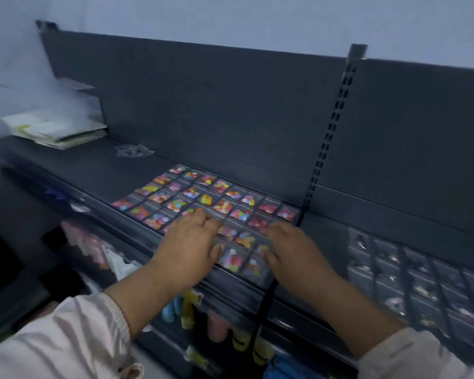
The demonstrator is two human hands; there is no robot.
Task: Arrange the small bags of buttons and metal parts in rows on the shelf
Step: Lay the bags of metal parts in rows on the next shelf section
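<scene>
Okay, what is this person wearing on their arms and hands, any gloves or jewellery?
The left hand and the right hand are bare: no gloves, and no ring or watch shows, though the picture is blurred. The left sleeve is long, pale pinkish, ending in a ribbed cuff; the right sleeve looks the same.

On the dark shelf, bags of coloured buttons are laid flat in rows; bags of metal parts are ranged on the section to the right, while papers and crumpled clear plastic are seen further left
</scene>
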